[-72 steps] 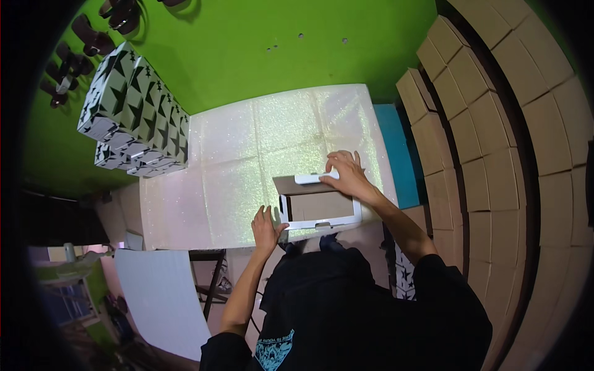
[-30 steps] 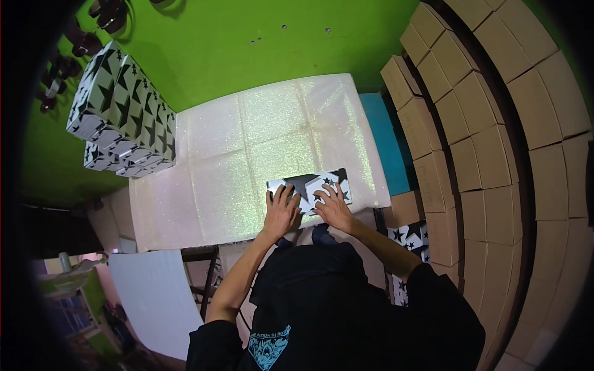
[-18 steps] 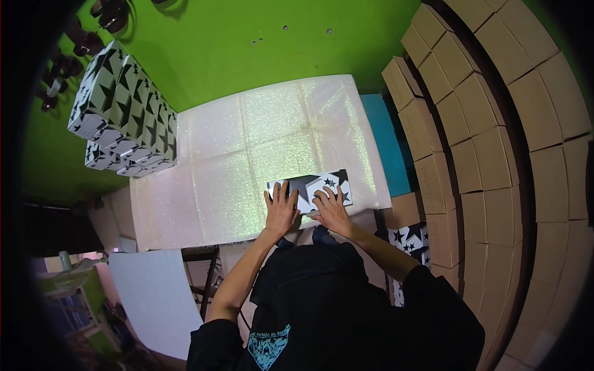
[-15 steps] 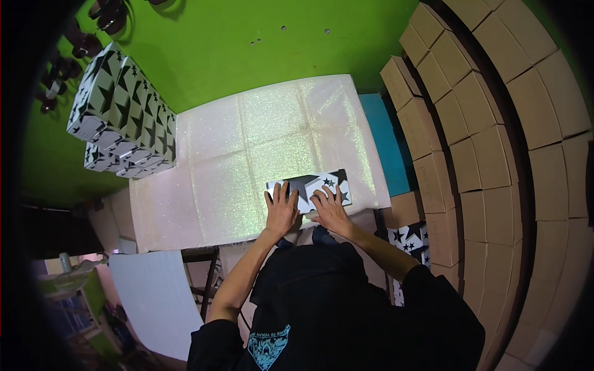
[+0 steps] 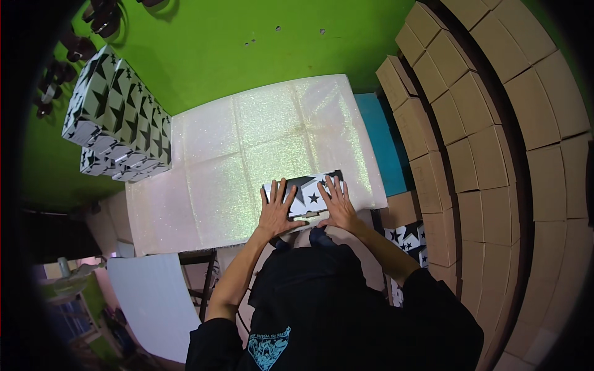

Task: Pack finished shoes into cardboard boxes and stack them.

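A flat white cardboard box (image 5: 303, 196) with black stars lies at the near edge of the table, its lid down. My left hand (image 5: 276, 207) lies over the box's left end, fingers spread on the lid and thumb along the front edge. Over the right end rests my right hand (image 5: 336, 203), its fingers stretched out on the top and its thumb at the front side. A small tab or slot shows in the middle of the front edge between my thumbs. What is inside the box is hidden.
A shimmering whitish cloth (image 5: 210, 161) covers the table. Stacked star-patterned boxes (image 5: 127, 117) stand at its far left. Rows of brown cardboard boxes (image 5: 476, 117) line the right side. Belts (image 5: 102, 18) hang on the green wall (image 5: 216, 55). A white panel (image 5: 151, 303) is at lower left.
My fingers have spread out flatter across the lid, and both thumbs have come to the front edge. The box's front edge now shows more between my hands.
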Demonstrator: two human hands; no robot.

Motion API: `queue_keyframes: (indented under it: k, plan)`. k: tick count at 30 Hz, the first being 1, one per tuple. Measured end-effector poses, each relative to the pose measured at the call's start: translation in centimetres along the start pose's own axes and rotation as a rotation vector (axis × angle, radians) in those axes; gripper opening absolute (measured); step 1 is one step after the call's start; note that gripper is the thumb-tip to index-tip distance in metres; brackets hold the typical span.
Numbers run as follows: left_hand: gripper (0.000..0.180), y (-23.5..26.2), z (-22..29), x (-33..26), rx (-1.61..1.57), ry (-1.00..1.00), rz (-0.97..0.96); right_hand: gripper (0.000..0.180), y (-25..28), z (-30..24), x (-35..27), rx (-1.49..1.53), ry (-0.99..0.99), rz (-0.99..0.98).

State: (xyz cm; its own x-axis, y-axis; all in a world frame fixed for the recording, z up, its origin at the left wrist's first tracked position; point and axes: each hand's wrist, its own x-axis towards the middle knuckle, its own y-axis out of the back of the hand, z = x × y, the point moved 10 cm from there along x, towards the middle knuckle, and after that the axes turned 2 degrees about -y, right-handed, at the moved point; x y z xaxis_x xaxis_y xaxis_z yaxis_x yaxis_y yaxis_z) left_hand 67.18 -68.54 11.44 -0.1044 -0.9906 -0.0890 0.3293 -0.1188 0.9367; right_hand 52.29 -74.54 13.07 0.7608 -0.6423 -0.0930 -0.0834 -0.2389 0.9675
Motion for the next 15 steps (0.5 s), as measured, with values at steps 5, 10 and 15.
queue_keyframes:
  k: [5,10,15]
  plan:
    - [0.126,-2.9,-0.2,-0.2,0.059,-0.033,-0.045,0.135,-1.9,0.5,0.4,-0.026,0.022,-0.032]
    - [0.125,-3.2,-0.1,-0.2,0.069,-0.039,-0.079,0.131,-2.2,1.0,-0.2,0.016,0.008,-0.029]
    - [0.126,-3.2,-0.3,-0.3,0.097,-0.040,-0.091,0.112,-1.9,-0.4,-0.5,0.177,0.009,0.085]
